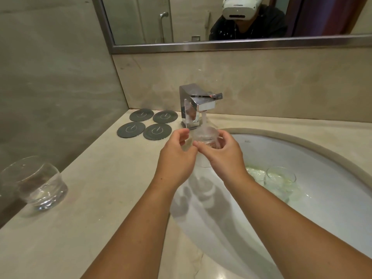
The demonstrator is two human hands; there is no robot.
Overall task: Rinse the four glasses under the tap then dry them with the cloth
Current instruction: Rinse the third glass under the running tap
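A clear glass sits under the running chrome tap, water streaming into it. My left hand and my right hand both grip it from the sides, over the left part of the sink. A second glass stands upright in the basin to the right, in shallow water. A third glass stands on the counter at the far left. No cloth is in view.
Several dark round coasters lie on the beige counter left of the tap. A mirror hangs above the backsplash. A wall closes off the counter's left side.
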